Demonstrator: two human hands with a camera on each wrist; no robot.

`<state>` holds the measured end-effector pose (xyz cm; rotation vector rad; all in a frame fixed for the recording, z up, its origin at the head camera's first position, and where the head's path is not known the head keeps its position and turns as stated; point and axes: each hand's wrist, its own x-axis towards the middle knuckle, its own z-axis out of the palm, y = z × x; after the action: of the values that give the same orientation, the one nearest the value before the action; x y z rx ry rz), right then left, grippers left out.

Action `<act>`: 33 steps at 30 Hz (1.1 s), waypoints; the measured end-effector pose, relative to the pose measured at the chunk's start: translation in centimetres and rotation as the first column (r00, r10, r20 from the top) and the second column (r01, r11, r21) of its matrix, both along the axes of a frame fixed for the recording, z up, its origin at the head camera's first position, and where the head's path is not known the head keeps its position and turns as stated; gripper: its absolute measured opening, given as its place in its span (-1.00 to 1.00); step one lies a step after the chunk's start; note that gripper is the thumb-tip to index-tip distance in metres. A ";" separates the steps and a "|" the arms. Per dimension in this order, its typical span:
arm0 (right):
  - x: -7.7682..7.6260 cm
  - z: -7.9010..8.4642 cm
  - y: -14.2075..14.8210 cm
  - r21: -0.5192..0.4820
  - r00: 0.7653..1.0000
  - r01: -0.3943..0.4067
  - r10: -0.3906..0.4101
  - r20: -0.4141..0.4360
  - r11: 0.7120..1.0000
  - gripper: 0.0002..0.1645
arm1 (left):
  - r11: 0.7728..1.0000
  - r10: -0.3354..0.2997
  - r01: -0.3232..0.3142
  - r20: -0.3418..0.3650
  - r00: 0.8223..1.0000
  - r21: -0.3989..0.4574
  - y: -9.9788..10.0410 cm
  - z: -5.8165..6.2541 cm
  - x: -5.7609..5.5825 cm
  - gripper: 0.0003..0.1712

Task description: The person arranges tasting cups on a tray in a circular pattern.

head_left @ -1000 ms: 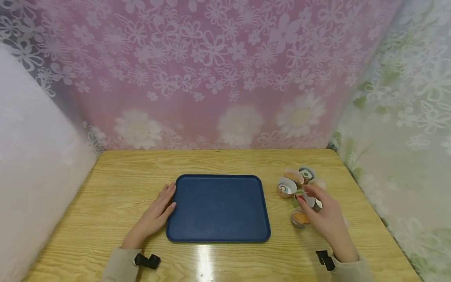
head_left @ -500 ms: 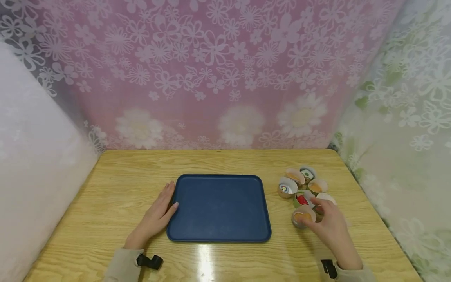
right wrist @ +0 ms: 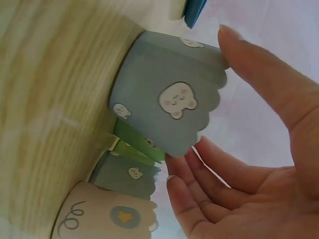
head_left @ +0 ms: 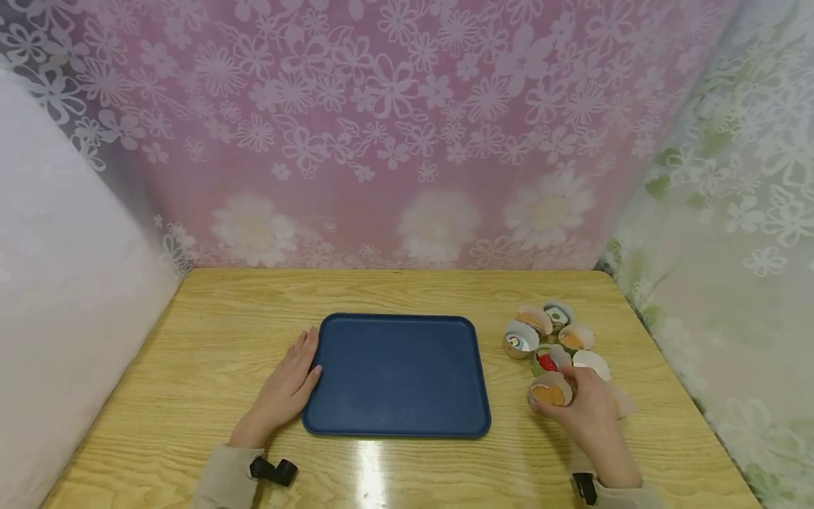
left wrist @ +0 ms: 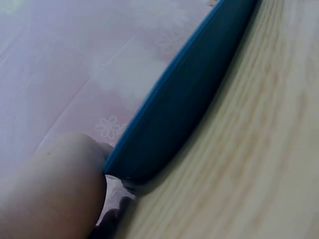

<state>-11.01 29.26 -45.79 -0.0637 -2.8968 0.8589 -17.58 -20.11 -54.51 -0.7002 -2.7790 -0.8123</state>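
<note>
My right hand spans a grey-blue paper cupcake cup with white bear faces and a scalloped rim. Its thumb is at one side of the rim and the fingertips at the opposite side, as the right wrist view shows. Inside that cup lies something orange, seen from the head. Directly behind it stands a green cup holding a red piece. On the other side, my left hand rests along the left edge of a dark blue tray, fingers straight and thumb on the rim.
Several more paper cups cluster at the right of the table, among them a white-lined one and a grey one at the back. Wood-grain tabletop surrounds the tray. A pink flowered curtain hangs behind.
My right hand has come down and toward me, from over the middle of the cluster to the nearest cup, and now takes hold of its rim. The left hand stays at the tray.
</note>
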 end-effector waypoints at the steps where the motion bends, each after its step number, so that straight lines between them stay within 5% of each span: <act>1: 0.0 -0.1 0.0 -0.005 1.000 0.009 -0.009 -0.003 1.000 -0.08 | 1.000 0.000 0.000 0.000 1.000 -0.004 0.0 0.0 0.0 -0.27; 23: 0.1 -1.4 -0.1 -0.001 0.997 0.033 -0.033 -0.073 0.999 -0.08 | 1.000 0.008 -0.008 0.012 1.000 -0.011 0.1 0.2 0.1 -0.28; 33: 0.0 -1.5 -0.1 -0.024 0.999 0.035 -0.035 -0.016 0.999 -0.08 | 0.999 -0.003 0.003 0.002 1.000 -0.043 0.3 0.6 0.4 -0.29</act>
<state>-11.05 29.14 -47.30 -0.1092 -2.8616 0.8837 -17.20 -19.84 -53.92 -0.7113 -2.8055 -0.7563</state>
